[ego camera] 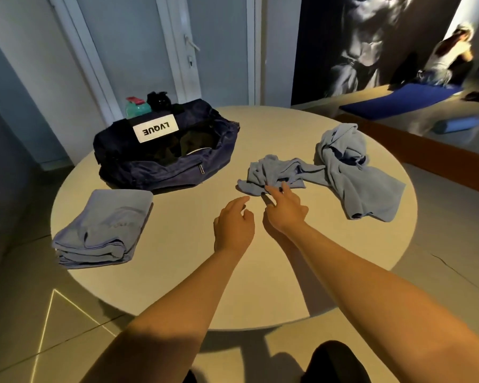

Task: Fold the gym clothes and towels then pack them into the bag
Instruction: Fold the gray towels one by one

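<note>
Left hand (233,225) hovers over the round table (191,286), fingers relaxed, gripping nothing. Right hand (284,210) is just beside it, not touching it. Its fingertips (270,190) are extended and rest on the near edge of a crumpled light-blue garment (277,170). A second crumpled blue cloth (351,172) lies beyond and right of the right hand. A folded blue stack (108,225) lies left of the left hand. Navy bag (163,161) – unzipped, white label on top – sits beyond the left hand, with a teal bottle (136,107) behind it.
</note>
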`<move>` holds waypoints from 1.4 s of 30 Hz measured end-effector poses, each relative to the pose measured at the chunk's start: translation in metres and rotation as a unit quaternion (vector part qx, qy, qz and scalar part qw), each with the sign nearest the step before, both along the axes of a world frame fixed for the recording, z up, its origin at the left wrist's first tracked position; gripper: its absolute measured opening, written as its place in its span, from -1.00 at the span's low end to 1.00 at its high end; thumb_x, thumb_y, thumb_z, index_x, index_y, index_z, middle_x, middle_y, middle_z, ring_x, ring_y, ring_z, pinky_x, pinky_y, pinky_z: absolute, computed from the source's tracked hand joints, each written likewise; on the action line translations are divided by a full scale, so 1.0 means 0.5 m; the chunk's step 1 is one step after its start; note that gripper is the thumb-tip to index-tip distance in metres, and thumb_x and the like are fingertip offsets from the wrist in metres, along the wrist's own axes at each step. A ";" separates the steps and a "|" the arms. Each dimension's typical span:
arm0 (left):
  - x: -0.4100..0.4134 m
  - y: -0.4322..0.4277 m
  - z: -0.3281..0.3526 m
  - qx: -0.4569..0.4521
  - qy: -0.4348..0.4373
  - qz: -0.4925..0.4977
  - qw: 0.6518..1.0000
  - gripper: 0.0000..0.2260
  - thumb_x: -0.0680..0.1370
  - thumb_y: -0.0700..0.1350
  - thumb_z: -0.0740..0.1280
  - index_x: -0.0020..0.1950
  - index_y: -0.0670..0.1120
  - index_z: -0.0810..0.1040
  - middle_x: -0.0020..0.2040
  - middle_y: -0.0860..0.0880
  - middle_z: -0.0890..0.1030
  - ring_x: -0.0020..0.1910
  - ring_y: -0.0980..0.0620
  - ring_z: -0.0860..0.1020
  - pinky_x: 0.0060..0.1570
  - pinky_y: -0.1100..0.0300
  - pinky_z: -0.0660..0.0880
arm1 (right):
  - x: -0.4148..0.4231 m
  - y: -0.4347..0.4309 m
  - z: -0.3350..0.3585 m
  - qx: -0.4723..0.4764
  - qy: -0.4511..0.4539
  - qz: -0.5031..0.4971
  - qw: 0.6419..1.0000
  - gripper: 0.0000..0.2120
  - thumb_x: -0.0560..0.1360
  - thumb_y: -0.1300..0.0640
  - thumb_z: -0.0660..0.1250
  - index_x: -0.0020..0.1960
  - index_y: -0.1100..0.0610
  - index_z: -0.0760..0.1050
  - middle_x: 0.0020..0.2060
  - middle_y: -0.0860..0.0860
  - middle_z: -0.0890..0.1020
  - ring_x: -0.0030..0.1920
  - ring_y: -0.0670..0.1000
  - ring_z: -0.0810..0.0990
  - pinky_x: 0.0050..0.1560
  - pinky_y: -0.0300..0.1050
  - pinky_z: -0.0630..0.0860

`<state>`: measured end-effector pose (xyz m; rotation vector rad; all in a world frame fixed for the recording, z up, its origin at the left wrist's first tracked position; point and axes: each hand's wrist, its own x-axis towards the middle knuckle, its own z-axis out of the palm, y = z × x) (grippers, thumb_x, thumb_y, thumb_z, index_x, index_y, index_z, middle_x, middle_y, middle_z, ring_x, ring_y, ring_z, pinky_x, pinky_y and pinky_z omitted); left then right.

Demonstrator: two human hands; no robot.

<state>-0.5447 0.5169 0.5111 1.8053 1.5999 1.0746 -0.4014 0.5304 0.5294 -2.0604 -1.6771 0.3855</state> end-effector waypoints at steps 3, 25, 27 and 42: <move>-0.002 0.004 -0.006 0.004 -0.053 0.000 0.999 -0.69 0.67 -0.17 0.19 0.39 0.05 0.51 0.35 0.03 0.55 0.30 0.01 0.52 0.30 -0.05 0.49 | -0.015 0.000 -0.016 0.034 -0.014 0.022 0.999 -0.66 0.60 0.21 0.13 0.32 -0.03 0.45 0.34 0.02 0.50 0.41 0.15 0.30 0.11 0.04 0.17; -0.022 -0.131 0.020 -0.012 -0.088 -0.091 0.992 -0.75 0.73 0.02 0.10 0.27 0.02 0.53 0.16 -0.06 0.62 0.07 0.01 0.59 -0.04 0.21 0.53 | -0.052 -0.225 -0.029 0.187 0.119 0.014 0.975 -0.56 0.60 0.15 0.18 0.48 0.04 0.35 0.38 0.11 0.46 0.38 0.17 0.38 0.28 0.13 0.33; -0.040 -0.153 0.026 -0.015 -0.144 -0.050 0.988 -0.76 0.70 0.10 0.09 0.20 0.13 0.52 0.10 0.00 0.65 0.05 0.01 0.62 0.00 0.05 0.60 | -0.060 -0.230 -0.028 0.165 0.052 0.004 0.985 -0.49 0.63 0.05 0.14 0.57 -0.05 0.21 0.52 0.13 0.28 0.54 0.17 0.16 0.40 0.18 0.18; -0.129 -0.182 -0.027 0.066 0.050 -0.080 0.993 -0.65 0.61 0.16 0.12 0.29 0.14 0.56 0.31 0.04 0.56 0.26 -0.09 0.48 0.26 -0.13 0.46 | -0.060 -0.301 -0.036 0.187 0.081 0.044 0.978 -0.74 0.60 0.24 0.21 0.23 0.13 0.56 0.14 0.13 0.61 0.12 0.17 0.54 0.12 0.05 0.48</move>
